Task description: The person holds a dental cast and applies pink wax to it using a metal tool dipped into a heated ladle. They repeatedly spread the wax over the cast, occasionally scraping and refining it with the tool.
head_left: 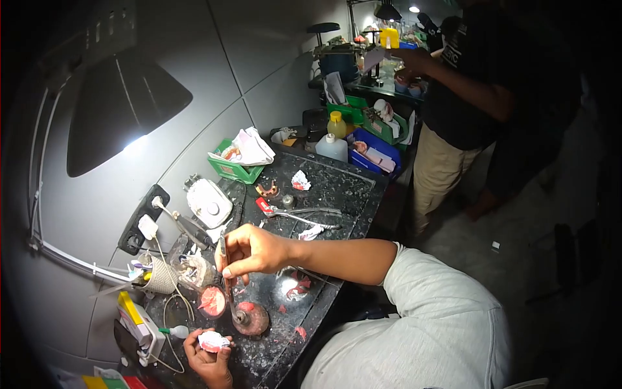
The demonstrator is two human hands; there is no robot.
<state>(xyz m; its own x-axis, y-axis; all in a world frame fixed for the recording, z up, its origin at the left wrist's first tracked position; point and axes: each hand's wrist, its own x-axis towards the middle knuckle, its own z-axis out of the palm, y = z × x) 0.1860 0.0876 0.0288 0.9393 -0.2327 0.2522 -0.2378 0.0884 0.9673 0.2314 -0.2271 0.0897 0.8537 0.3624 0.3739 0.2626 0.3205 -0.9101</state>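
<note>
My left hand (208, 363), low in the view, grips a white dental cast (214, 340) with pink wax along its edge. Higher up, my right hand (249, 253) is closed around a slim wax knife (229, 288), its lower end pointing down beside the neck of a spirit lamp (251, 320). The lamp has a round reddish body; I cannot make out a flame. Left of the lamp stands a small cup of pink wax (212, 301).
Scraps of pink wax (297, 285) and a red-ended tool (264, 206) lie on the black bench (363, 194). A green bin (236, 170) stands behind. A lamp shade (123, 110) hangs at left. Another person (447, 123) stands at the upper right.
</note>
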